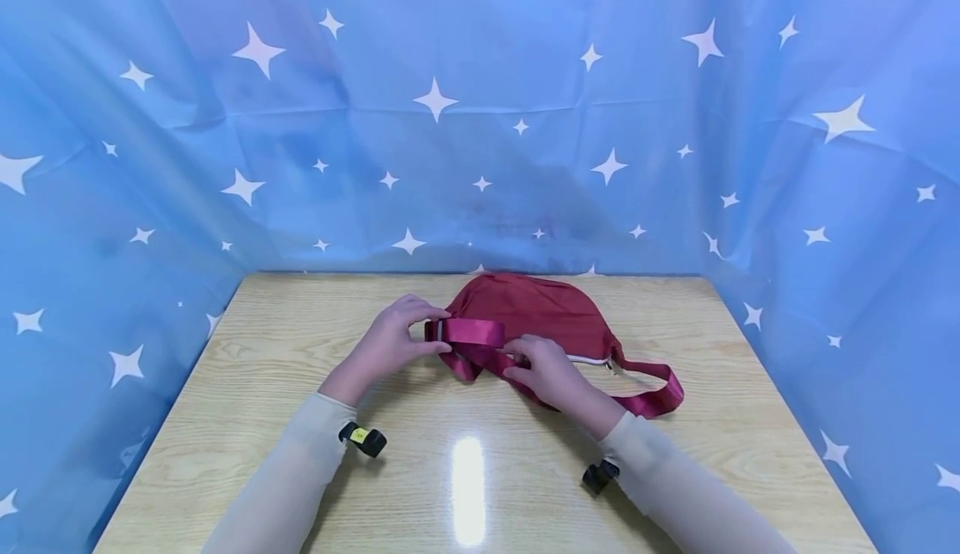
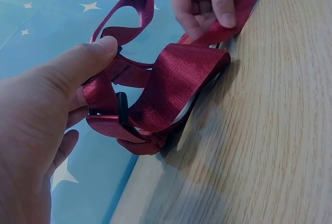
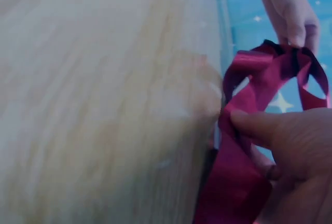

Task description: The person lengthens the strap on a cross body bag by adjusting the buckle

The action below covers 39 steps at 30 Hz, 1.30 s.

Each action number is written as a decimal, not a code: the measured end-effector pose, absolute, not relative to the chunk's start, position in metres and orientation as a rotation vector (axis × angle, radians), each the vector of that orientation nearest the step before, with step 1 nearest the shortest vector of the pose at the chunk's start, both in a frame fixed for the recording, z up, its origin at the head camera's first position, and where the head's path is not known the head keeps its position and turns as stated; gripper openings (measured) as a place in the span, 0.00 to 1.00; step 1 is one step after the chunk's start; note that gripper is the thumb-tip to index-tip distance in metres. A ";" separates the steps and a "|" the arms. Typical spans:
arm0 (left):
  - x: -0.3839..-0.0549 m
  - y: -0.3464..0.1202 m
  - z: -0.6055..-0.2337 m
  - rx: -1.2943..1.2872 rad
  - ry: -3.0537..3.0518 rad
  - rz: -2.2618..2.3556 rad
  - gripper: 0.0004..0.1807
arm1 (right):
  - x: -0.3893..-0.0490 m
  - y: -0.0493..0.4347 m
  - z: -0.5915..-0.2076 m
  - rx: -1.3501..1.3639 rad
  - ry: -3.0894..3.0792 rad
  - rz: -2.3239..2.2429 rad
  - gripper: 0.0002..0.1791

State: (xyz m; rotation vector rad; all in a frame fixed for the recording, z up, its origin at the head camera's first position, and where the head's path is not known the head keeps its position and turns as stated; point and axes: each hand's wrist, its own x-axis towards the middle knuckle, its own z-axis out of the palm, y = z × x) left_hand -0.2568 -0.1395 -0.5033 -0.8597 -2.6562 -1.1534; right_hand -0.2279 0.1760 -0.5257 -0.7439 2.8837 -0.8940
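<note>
A dark red waist bag [image 1: 536,308] lies toward the back of the table, its white zipper [image 1: 588,360] facing the front. My left hand [image 1: 396,337] pinches the bag's shiny red strap [image 2: 174,81] at a black slide buckle [image 2: 123,107], thumb on one side and fingers on the other. Loops of webbing stand up around that buckle. Farther along the same strap, my right hand [image 1: 551,368] holds the webbing between thumb and fingers, in front of the bag. In the right wrist view the thumb [image 3: 259,125] presses on the flat of the strap.
The light wood table [image 1: 300,471] ends at a blue curtain [image 1: 525,146] with white stars behind and at both sides. To the right of the bag, a strap loop [image 1: 667,391] curves out over the table. A black wrist camera [image 1: 367,439] sits on the left sleeve.
</note>
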 end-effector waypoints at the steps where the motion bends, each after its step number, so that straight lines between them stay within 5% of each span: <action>1: -0.257 -0.140 -0.504 -0.860 -2.656 -1.155 0.30 | -0.228 0.178 -0.525 -0.735 2.879 -0.910 0.16; 25: -0.260 -0.134 -0.507 -0.914 -2.617 -1.110 0.28 | -0.230 0.236 -0.504 -0.616 2.788 -0.770 0.07; 39: -0.259 -0.131 -0.505 -0.899 -2.626 -1.144 0.28 | -0.237 0.179 -0.510 -0.627 2.750 -0.934 0.16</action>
